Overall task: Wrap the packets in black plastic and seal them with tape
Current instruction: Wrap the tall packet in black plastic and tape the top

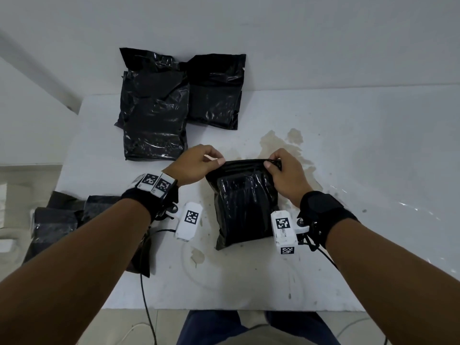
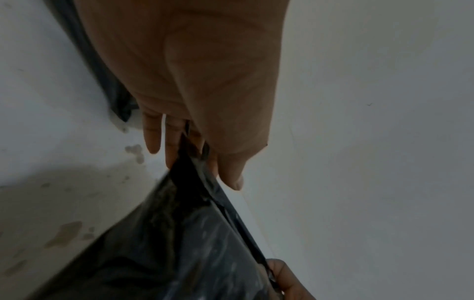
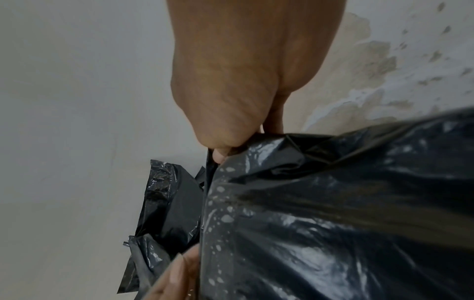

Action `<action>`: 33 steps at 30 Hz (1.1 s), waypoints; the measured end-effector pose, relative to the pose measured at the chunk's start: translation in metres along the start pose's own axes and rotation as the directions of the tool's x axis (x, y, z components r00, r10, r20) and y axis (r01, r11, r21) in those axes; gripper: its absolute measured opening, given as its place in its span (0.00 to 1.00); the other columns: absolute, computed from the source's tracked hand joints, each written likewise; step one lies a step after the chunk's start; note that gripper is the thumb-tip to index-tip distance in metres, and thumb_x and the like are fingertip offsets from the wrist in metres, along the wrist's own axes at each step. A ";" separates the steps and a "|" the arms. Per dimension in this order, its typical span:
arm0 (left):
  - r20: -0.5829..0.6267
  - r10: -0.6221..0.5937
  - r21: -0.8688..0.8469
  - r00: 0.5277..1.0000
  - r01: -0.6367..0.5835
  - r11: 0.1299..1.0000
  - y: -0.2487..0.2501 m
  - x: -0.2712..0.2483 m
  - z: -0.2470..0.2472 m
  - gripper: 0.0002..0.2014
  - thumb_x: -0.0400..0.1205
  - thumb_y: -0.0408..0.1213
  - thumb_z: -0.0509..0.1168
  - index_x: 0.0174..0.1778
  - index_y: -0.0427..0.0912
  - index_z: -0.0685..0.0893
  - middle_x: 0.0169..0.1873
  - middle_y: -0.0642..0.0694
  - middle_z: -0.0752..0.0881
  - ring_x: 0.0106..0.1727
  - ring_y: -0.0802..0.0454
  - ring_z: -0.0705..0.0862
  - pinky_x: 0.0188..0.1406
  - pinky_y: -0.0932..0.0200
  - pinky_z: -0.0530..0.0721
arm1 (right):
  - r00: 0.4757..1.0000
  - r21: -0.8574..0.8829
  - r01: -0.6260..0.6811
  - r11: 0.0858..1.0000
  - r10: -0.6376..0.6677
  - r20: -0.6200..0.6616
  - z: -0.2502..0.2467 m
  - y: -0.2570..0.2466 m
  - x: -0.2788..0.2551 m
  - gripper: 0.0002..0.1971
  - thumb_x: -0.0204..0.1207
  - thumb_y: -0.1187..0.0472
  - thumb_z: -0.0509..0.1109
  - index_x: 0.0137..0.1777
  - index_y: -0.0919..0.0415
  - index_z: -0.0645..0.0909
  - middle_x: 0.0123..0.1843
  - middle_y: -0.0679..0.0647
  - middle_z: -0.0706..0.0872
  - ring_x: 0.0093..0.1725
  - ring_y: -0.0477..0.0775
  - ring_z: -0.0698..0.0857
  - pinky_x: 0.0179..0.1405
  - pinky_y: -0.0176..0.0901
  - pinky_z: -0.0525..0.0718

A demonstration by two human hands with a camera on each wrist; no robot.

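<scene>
On the stained white table (image 1: 348, 170), near its front edge, lies a black plastic packet (image 1: 245, 207). Both hands pinch its far edge: the left hand (image 1: 196, 163) at the left corner, the right hand (image 1: 286, 175) at the right. Only the head view shows two wrapped packets (image 1: 174, 105) against the wall; the right wrist view shows the thumb (image 3: 220, 154) clamped on the film.
</scene>
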State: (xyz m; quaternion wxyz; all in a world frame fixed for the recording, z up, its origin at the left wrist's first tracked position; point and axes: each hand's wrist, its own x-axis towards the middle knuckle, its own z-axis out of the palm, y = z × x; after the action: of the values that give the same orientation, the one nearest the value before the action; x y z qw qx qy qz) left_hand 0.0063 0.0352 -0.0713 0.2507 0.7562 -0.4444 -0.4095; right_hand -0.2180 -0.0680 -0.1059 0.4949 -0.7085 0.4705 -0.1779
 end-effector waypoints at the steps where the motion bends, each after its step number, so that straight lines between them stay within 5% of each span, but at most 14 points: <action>1: 0.000 0.003 -0.010 1.000 -0.003 1.000 0.006 0.003 0.001 0.10 0.84 0.47 0.68 0.54 0.45 0.88 0.50 0.55 0.88 0.49 0.57 0.88 0.47 0.63 0.82 | 1.000 0.004 0.010 1.000 -0.010 -0.001 0.000 -0.001 0.000 0.03 0.84 0.64 0.67 0.48 0.61 0.75 0.38 0.48 0.80 0.34 0.43 0.78 0.31 0.25 0.75; 5: -0.012 0.058 0.085 0.998 -0.057 0.995 0.033 0.015 0.010 0.10 0.81 0.50 0.71 0.49 0.47 0.90 0.43 0.57 0.89 0.45 0.62 0.87 0.46 0.66 0.83 | 0.999 0.027 0.042 0.999 -0.042 -0.006 0.001 -0.004 0.001 0.04 0.83 0.65 0.67 0.47 0.60 0.75 0.37 0.47 0.80 0.34 0.41 0.78 0.32 0.25 0.75; 9: 0.065 0.076 0.241 0.995 -0.089 0.966 0.042 0.018 0.021 0.07 0.79 0.48 0.74 0.44 0.49 0.88 0.38 0.61 0.85 0.41 0.66 0.81 0.40 0.74 0.73 | 0.999 0.041 0.050 0.998 -0.050 -0.015 0.001 -0.005 0.002 0.05 0.82 0.65 0.68 0.46 0.58 0.75 0.37 0.47 0.80 0.36 0.42 0.78 0.33 0.25 0.74; 15: 0.055 0.089 0.234 0.995 -0.099 0.967 0.042 0.014 0.031 0.06 0.77 0.42 0.77 0.43 0.45 0.89 0.40 0.49 0.89 0.43 0.55 0.85 0.45 0.65 0.81 | 0.999 0.071 0.055 0.996 -0.055 0.000 -0.005 -0.001 -0.003 0.04 0.82 0.64 0.68 0.47 0.57 0.76 0.38 0.46 0.82 0.37 0.41 0.79 0.34 0.24 0.74; 23: 0.071 0.077 0.284 0.995 -0.094 0.954 0.048 0.013 0.039 0.05 0.78 0.42 0.76 0.42 0.47 0.87 0.40 0.49 0.88 0.42 0.55 0.84 0.45 0.63 0.80 | 0.991 0.120 -0.093 0.988 0.081 0.103 -0.022 0.009 -0.012 0.11 0.80 0.50 0.71 0.58 0.52 0.78 0.52 0.48 0.88 0.51 0.51 0.87 0.54 0.47 0.86; 28: 0.100 0.090 0.322 0.991 -0.118 0.939 0.056 0.013 0.045 0.05 0.78 0.43 0.76 0.41 0.49 0.87 0.37 0.52 0.87 0.39 0.58 0.83 0.39 0.68 0.76 | 0.983 0.218 -0.162 0.962 0.138 0.121 -0.035 0.014 -0.021 0.14 0.78 0.46 0.73 0.60 0.48 0.77 0.54 0.54 0.90 0.47 0.53 0.91 0.45 0.54 0.92; 33: 0.113 0.123 0.380 0.986 -0.157 0.912 0.069 0.010 0.044 0.05 0.78 0.43 0.75 0.41 0.49 0.86 0.40 0.49 0.88 0.43 0.54 0.84 0.46 0.63 0.79 | 0.984 0.256 -0.176 0.951 0.162 0.075 -0.057 0.011 -0.032 0.14 0.81 0.45 0.69 0.60 0.51 0.78 0.51 0.56 0.89 0.45 0.54 0.91 0.42 0.54 0.92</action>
State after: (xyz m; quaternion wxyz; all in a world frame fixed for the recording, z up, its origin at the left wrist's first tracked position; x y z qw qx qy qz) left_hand -0.0602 -0.0069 -0.0478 0.1057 0.7386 -0.5800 -0.3270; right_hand -0.2800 -0.0722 -0.0835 0.6096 -0.5987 0.4885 -0.1767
